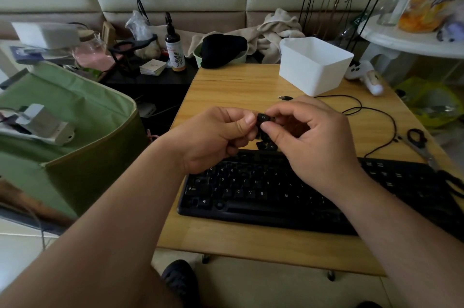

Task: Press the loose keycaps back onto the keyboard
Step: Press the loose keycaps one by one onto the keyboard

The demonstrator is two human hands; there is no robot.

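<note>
A black keyboard (263, 197) lies across the near part of a small wooden table (238, 86). Above its top row, both hands meet in the air. A small black keycap (263, 117) is pinched between the thumb and fingers of my right hand (308, 142), and the thumb and forefinger of my left hand (213, 137) touch its left side. A few more loose black keycaps (266, 144) lie on the table just behind the keyboard, partly hidden under my right hand. The keyboard's top rows are mostly covered by my hands.
A white plastic bin (313, 64) stands at the table's back right, and the keyboard's black cable (356, 109) loops beside it. Scissors (419, 144) lie at the right edge. A green fabric box (65, 126) stands left of the table, a dark low shelf with bottles behind it.
</note>
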